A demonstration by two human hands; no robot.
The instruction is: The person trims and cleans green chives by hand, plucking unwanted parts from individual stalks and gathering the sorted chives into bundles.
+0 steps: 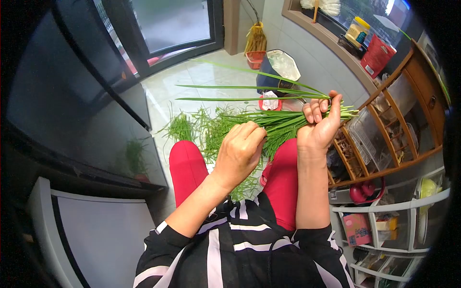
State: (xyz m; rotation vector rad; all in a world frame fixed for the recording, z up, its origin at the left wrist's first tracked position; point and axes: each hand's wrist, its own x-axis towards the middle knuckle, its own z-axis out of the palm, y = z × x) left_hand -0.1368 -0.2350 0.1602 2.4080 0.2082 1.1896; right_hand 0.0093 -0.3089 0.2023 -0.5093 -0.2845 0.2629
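Observation:
My right hand [321, 126] is wrapped round a bunch of long green chives [284, 120], its palm turned up. The pale stem ends stick out past it on the right, and a few single leaves fan out to the left above the bunch. My left hand [240, 156] is closed beside the bunch's left part, back of the hand up. Its fingertips are turned down and hidden, so I cannot make out what they pinch. Below both hands, loose chives and trimmings [183, 126] lie in a spread heap on the floor, between and beyond my red-clad knees.
A dark blue bin [267, 81] with a pale liner stands ahead near the wall, with a small red container [264, 103] before it. Close on my right are a wooden cabinet [388, 126] and drawers [394, 205]. A dark, shiny appliance [77, 105] stands left.

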